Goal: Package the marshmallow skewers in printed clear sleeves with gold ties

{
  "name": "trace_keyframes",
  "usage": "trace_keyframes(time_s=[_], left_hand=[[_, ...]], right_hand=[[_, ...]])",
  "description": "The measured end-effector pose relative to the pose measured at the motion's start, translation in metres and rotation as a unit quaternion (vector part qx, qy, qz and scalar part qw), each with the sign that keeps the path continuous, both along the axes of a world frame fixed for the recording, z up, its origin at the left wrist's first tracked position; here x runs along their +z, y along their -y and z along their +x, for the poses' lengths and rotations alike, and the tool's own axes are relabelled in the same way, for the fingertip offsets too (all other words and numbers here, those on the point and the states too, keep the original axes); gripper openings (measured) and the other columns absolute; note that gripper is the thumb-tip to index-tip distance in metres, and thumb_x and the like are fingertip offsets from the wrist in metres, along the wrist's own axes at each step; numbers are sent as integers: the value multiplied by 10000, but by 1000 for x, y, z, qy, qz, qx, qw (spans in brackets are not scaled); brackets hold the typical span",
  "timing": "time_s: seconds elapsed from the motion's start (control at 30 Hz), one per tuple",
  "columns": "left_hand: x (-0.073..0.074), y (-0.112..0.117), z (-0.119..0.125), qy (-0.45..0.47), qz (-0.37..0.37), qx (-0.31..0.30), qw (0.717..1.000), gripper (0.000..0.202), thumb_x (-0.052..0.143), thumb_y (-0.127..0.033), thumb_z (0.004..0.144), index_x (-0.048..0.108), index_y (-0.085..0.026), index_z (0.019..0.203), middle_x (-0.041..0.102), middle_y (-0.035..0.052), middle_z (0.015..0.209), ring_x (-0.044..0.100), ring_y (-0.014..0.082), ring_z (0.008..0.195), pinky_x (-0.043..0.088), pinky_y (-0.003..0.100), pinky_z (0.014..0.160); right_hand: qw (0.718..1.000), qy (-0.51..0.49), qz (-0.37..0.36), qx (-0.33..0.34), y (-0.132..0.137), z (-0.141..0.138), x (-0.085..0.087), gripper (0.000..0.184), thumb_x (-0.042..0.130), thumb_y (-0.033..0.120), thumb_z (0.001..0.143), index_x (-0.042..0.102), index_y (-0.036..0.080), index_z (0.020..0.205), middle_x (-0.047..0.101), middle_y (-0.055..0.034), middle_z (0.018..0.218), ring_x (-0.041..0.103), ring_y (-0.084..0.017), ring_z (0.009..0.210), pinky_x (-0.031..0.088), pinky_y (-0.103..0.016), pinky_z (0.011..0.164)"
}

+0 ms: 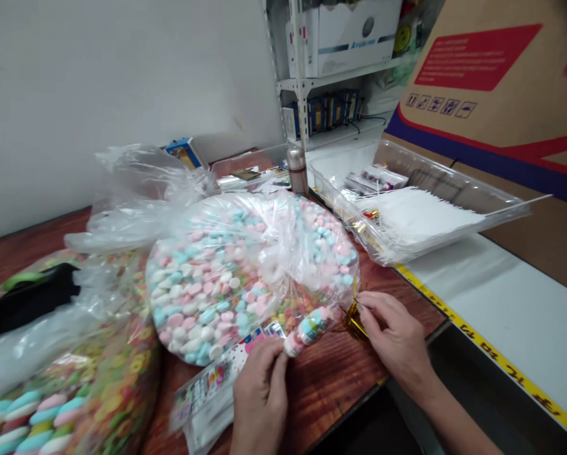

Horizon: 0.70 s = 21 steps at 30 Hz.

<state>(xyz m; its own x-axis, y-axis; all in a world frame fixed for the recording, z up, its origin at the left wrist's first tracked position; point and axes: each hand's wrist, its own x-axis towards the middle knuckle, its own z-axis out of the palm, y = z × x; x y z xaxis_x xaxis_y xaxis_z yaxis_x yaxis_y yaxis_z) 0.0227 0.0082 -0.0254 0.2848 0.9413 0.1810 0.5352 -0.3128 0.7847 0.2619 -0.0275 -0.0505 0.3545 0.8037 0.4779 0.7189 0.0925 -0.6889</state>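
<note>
My left hand (260, 395) pinches the lower end of a small clear packet of pastel candies (309, 330), which lies on the wooden table. My right hand (393, 338) is closed on a gold twist tie (352, 319) at the packet's upper end. Just behind them sits a big clear bag of pink, blue and white candies (226, 275). Under my left hand lies a stack of printed small bags (217, 382).
A bag of multicoloured ring candies and twisted marshmallows (74, 392) fills the left. A clear plastic tray with white sheets (420, 208) stands at the right. Behind are a metal bottle (297, 169), a shelf with boxes, a large cardboard box (492, 82) and yellow edge tape (492, 354).
</note>
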Motion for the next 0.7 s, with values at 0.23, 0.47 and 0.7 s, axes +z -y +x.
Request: trace_keyframes(time_s=[0.23,0.47,0.7], left_hand=[[-1,0,18,-112,152,-14,982,253,475,-96,892,682,-198,996,631,58,769,600,186,705,485,279,647],[-4,5,18,-121,208,-5,970,260,527,-89,870,663,-188,1069,679,61,766,644,180,687,483,254,638],[-1,3,23,111,-73,49,990,141,577,-217,866,703,-189,921,669,62,805,607,181,745,477,285,691]], right_hand=[[931,-292,-157,151,18,-65,33,236,475,355,956,582,211,803,547,34,644,528,-124,586,420,-210,547],[867,-417,-224,153,11,-99,7,309,480,448,934,532,190,772,464,58,575,398,-96,497,297,-199,443],[915,-332,-188,135,8,-98,6,263,486,393,924,526,202,747,535,27,617,513,-133,556,395,-226,523]])
